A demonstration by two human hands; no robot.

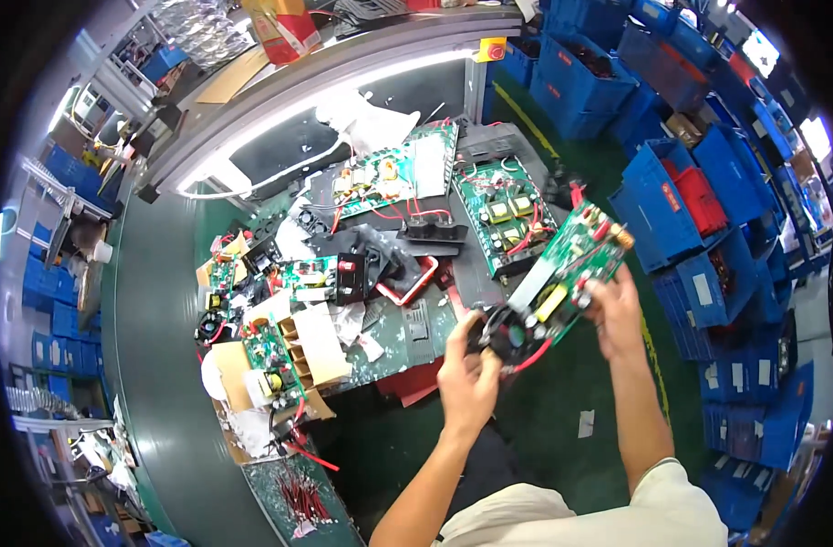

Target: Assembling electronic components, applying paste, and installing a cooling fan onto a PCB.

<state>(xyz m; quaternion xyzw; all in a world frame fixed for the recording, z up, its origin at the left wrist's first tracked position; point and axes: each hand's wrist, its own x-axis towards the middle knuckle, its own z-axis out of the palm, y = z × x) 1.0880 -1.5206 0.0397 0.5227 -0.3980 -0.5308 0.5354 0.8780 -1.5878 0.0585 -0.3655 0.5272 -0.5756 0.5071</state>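
My right hand (617, 314) grips the lower right edge of a green circuit board (562, 264) crowded with parts, held tilted in the air off the bench's right side. A black cooling fan (510, 334) sits at the board's near end, and my left hand (468, 376) is closed around its left side. I cannot tell whether the fan is fixed to the board. A thick red wire (532, 357) curves below the two. Just left of the held board, another green board (506, 214) lies in a dark housing, and a longer populated board (393, 173) lies behind.
A cardboard box with dividers (298, 351) and more boards fill the bench's left part. A red-rimmed black piece (407, 281) lies mid-bench. Left runs a dark green conveyor belt (152, 365); red wires (302, 497) lie near the front. Blue crates (667, 205) stack up right. A lit lamp bar (325, 105) spans behind.
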